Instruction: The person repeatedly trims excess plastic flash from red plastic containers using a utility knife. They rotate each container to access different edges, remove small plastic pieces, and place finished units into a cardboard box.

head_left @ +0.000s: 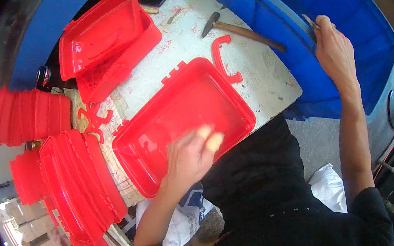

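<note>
On the tabletop (274, 82), one red tray (190, 111) beneath the blurred left hand (189, 157), impossible to tell whether slack or gripping; over one blue bin (372, 43), the right hand (334, 51) closed on one thin tool (310, 20). Beyond the tray, one hammer (245, 34) beside one loose red handle (219, 60); farther left, two more trays (102, 38), one tilted into the other.

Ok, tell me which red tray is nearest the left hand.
The single tray under the left hand; it lies by itself, while the other red trays are stacked or piled together.
</note>
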The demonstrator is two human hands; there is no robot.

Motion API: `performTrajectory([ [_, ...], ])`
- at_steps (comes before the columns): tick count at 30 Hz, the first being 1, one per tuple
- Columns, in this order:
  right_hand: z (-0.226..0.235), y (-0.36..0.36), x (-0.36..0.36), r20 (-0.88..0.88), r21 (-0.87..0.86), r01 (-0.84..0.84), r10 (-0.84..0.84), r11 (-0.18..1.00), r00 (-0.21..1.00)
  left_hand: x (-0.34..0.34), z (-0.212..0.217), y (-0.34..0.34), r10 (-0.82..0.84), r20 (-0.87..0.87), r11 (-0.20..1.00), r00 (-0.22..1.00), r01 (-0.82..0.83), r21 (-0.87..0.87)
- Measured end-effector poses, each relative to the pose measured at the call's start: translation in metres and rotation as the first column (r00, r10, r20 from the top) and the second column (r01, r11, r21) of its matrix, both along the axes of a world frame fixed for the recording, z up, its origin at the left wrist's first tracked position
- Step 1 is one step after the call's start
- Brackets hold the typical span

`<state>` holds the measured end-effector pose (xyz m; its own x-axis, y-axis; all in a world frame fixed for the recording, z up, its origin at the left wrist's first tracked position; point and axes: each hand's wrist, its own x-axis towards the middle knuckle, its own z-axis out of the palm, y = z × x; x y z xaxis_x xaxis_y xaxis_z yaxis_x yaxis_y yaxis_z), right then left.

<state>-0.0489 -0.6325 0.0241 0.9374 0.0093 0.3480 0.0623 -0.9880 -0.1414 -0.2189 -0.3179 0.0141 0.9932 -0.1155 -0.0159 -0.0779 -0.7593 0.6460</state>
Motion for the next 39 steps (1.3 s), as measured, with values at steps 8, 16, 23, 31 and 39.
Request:
performTrajectory([
  [8, 0.002, 0.030, -0.070, 0.128, 0.794, -0.390, 0.500, 0.466, 0.857, 0.037, -0.023, -0.018, -0.589, 0.117, 0.765, 0.799, 0.599, -0.236],
  [16, -0.076, 0.081, -0.065, -0.296, 0.899, -0.093, 0.749, 0.429, 0.592, 0.112, -0.028, 0.044, -0.021, 0.464, 0.966, 0.886, -0.101, 0.236],
  [23, -0.090, 0.112, -0.030, -0.366, 0.872, 0.468, 0.824, 0.141, 0.433, 0.130, -0.058, 0.045, 0.132, 0.267, 0.919, 0.954, -0.219, 0.327],
  [31, -0.082, 0.119, -0.027, -0.288, 0.898, -0.046, 0.663, 0.438, 0.691, 0.130, -0.061, 0.045, 0.107, 0.353, 0.918, 0.930, -0.229, 0.323],
  [39, -0.076, 0.129, -0.021, -0.439, 0.894, 0.186, 0.712, 0.407, 0.549, 0.129, -0.060, 0.045, 0.130, 0.347, 0.927, 0.929, -0.238, 0.290],
])
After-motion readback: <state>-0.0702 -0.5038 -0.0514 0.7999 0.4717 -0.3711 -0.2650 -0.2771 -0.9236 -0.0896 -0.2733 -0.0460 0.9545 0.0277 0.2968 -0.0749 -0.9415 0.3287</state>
